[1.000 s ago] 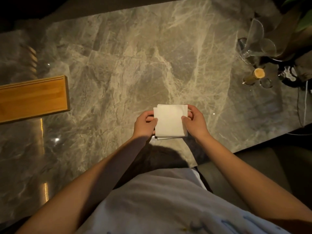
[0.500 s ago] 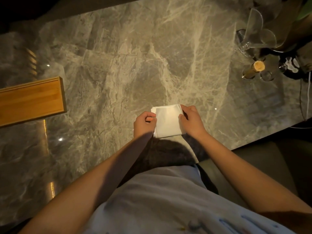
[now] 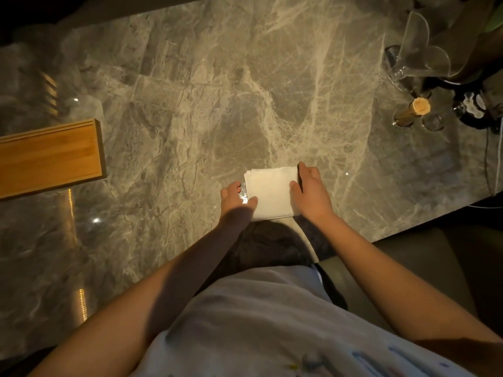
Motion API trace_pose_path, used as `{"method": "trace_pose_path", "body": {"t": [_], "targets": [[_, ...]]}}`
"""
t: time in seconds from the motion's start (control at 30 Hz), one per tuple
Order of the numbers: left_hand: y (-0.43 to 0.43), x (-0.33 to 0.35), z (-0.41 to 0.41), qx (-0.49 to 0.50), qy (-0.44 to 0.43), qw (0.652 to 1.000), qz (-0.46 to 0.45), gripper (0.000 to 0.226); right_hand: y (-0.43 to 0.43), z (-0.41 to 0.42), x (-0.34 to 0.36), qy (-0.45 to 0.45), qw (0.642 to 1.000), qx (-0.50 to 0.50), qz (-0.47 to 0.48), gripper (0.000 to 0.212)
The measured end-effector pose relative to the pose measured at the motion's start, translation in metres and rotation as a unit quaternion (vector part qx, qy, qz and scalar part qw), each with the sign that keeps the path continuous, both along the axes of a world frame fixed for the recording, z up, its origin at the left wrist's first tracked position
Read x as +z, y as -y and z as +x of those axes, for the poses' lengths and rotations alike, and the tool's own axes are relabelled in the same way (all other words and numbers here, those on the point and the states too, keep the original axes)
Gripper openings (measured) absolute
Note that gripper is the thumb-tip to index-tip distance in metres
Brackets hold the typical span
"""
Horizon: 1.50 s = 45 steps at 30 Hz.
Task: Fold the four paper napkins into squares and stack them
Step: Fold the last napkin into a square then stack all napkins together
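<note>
A stack of white folded paper napkins [image 3: 269,193] lies flat on the grey marble table [image 3: 217,104], close to its near edge. Layered edges show at the stack's far left corner. My left hand [image 3: 236,201] rests against the stack's left side, thumb on the top napkin. My right hand [image 3: 310,193] presses against the right side, fingers along the edge and thumb on top. Both hands touch the stack from opposite sides; it sits on the table, not lifted.
A wooden tray [image 3: 49,156] lies at the left. At the far right stand a clear glass pitcher [image 3: 416,58], a corked glass bottle [image 3: 412,114], a small glass [image 3: 434,122] and dark items with a cable [image 3: 487,159]. The table's near edge runs diagonally at right.
The napkin stack, held slightly tilted between both hands a second ago, now lies flat on the table. Both hands have shifted to its sides, squaring it.
</note>
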<state>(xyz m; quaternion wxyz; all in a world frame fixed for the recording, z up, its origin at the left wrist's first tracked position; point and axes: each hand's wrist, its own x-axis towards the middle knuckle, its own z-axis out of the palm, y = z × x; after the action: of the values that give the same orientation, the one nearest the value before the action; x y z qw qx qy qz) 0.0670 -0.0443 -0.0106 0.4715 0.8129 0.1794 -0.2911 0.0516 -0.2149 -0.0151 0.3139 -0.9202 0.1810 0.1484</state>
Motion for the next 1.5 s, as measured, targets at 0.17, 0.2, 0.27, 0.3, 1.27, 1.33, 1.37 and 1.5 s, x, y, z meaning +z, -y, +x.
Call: {"method": "trace_pose_path", "body": {"t": [0.17,0.2,0.27,0.3,1.27,1.33,1.37,1.5], "targets": [[0.008,0.008,-0.001,-0.017,-0.002,1.0,-0.027,0.054,-0.012,0.009,0.004,0.006,0.999,0.032,-0.002,0.054],[0.007,0.009,-0.001,-0.011,-0.003,1.0,-0.028,0.055,-0.011,0.009,0.004,0.009,1.0,0.028,-0.001,0.054],[0.004,0.01,-0.001,0.003,-0.013,1.0,-0.025,0.057,-0.008,0.008,0.005,0.01,1.0,0.011,0.003,0.054],[0.003,0.011,-0.001,0.009,-0.02,0.999,-0.026,0.057,-0.007,0.006,0.005,0.006,1.0,0.002,0.009,0.054],[0.003,0.014,0.003,0.029,-0.066,0.989,-0.131,0.036,-0.011,0.018,0.011,-0.082,0.981,-0.102,0.14,0.03],[0.001,0.014,0.001,0.039,-0.056,0.987,-0.149,0.034,-0.011,0.018,0.012,-0.084,0.981,-0.103,0.14,0.03],[0.0,0.013,0.001,0.045,-0.056,0.985,-0.154,0.034,-0.011,0.018,0.012,-0.085,0.981,-0.102,0.141,0.03],[-0.005,0.012,0.004,0.098,-0.075,0.978,-0.168,0.036,-0.014,0.017,0.011,-0.082,0.981,-0.1,0.141,0.031]]}}
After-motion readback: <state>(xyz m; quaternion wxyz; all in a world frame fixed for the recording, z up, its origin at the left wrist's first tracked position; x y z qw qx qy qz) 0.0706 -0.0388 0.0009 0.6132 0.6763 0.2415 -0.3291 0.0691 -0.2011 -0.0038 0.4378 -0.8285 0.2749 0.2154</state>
